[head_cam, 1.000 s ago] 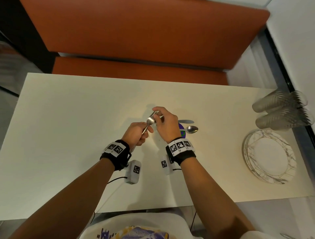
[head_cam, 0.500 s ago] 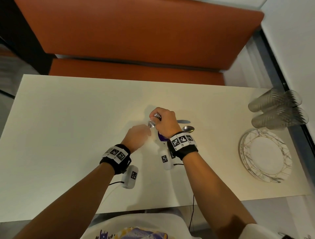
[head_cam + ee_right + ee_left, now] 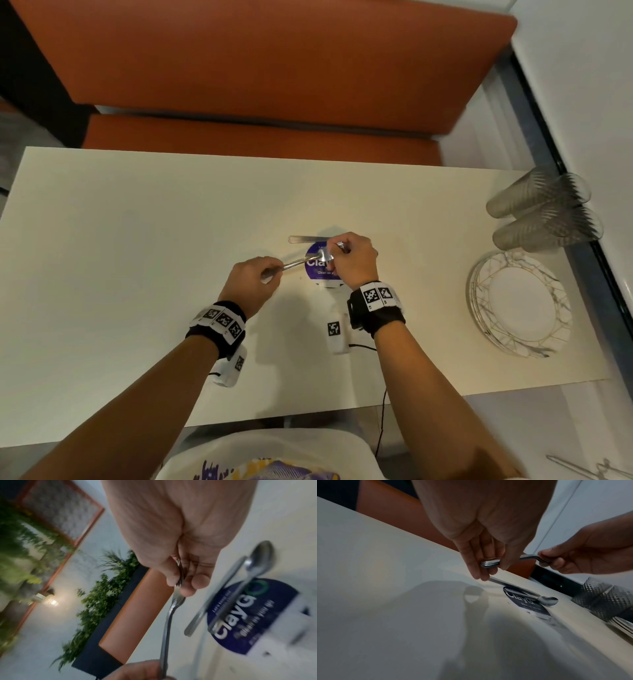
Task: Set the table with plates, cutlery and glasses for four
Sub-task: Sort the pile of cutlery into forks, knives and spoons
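Centrally, mid-frame in the head view: left hand (image 3: 255, 275), fingers curled round the handle ends of a small stack of forks (image 3: 491, 563); right hand (image 3: 354, 258) pinches the tine end of the same stack. Forks held clear of the table (image 3: 137, 240), long axis running left to right, handles toward frame left, tines toward frame right.

Just beyond the hands, lying on the table across a round blue sticker (image 3: 317, 265): one spoon (image 3: 547, 600) and a second flat handle, type unclear, both also lying left to right.

Right edge of frame: stacked plates (image 3: 520, 303); above them, textured glasses (image 3: 541, 212) on their sides.

Risk, judged: the stacked forks may slide apart and drop onto the spoon if either pinch loosens during separation.
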Demonstrator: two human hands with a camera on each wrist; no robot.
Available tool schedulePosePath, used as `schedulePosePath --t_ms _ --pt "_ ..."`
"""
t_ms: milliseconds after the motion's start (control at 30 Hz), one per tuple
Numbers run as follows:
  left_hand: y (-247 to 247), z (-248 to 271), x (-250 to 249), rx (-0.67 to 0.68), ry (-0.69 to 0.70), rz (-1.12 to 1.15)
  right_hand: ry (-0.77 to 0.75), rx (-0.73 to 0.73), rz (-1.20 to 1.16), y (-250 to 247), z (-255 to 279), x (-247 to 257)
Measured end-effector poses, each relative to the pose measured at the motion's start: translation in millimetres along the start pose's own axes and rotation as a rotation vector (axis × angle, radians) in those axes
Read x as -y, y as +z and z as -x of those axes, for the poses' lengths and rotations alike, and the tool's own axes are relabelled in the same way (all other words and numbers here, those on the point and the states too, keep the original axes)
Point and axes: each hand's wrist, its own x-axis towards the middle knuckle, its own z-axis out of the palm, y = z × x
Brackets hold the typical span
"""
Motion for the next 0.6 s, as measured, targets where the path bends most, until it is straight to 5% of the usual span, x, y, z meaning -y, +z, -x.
schedulePosePath --t_ms 267,600 --pt "44 -10 -5 0.043 0.037 -0.169 0.231 -0.026 -0.18 -20 16 -66" --pt "93 -20 -32 0.054 -0.041 -0.261 0.289 -0.018 -0.141 -55 -4 -92"
